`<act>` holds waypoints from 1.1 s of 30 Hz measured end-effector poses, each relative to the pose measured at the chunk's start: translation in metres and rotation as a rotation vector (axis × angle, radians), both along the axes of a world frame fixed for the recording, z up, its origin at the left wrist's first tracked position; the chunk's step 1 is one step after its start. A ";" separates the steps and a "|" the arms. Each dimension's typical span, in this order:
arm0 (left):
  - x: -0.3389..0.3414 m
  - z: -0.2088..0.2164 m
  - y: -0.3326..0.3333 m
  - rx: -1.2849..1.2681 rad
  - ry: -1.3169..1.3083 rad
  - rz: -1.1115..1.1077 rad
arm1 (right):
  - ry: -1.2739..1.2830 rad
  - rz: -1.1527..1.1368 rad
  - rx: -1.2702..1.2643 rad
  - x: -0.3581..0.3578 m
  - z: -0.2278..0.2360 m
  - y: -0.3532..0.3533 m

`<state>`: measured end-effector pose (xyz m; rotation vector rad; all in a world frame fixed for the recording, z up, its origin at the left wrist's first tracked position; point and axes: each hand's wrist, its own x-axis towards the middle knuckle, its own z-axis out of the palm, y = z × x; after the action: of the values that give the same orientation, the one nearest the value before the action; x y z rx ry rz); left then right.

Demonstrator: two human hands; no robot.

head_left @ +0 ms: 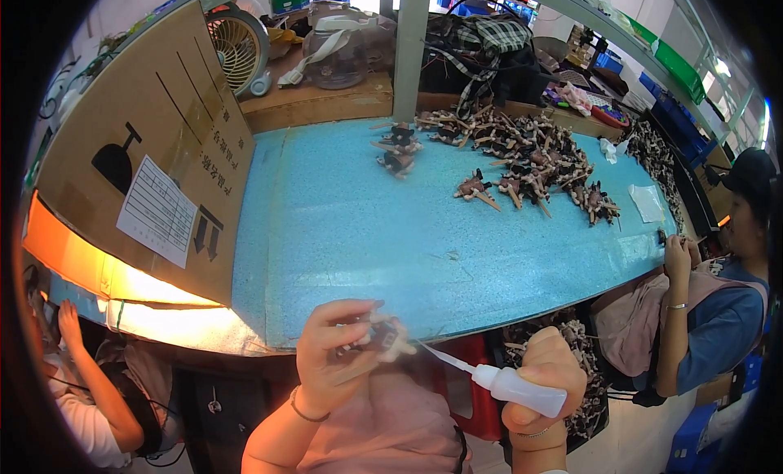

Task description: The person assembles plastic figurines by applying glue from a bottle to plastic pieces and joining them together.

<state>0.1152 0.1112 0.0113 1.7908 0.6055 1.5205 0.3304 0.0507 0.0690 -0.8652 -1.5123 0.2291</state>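
Left hand [326, 356] is pinching figurine [388, 338] by worktop's [342, 254] near edge; right hand [556, 366] is grasping bottle [520, 390]. Steadying both is likely aiding precise tip placement.

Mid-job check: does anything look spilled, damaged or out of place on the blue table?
No clear spill or damage shows. A crumpled white scrap lies on the blue table right of the piled figurines, looking like stray litter. Left of that pile, a small cluster sits apart, too hazy to check for damage.
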 end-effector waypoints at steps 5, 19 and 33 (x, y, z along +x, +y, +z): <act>-0.006 -0.004 0.002 0.025 0.069 0.041 | -0.066 -0.010 -0.007 0.002 0.000 -0.003; -0.016 -0.014 -0.013 -0.117 -0.109 0.122 | 0.475 0.059 -0.461 -0.013 -0.049 0.060; -0.098 -0.001 -0.086 -0.435 -0.607 0.017 | -0.648 -0.453 -0.186 -0.031 -0.081 0.170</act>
<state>0.0173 0.0249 0.0103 0.9363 0.5813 1.6769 0.2995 0.2205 -0.0125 -1.5009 -1.8440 -0.2776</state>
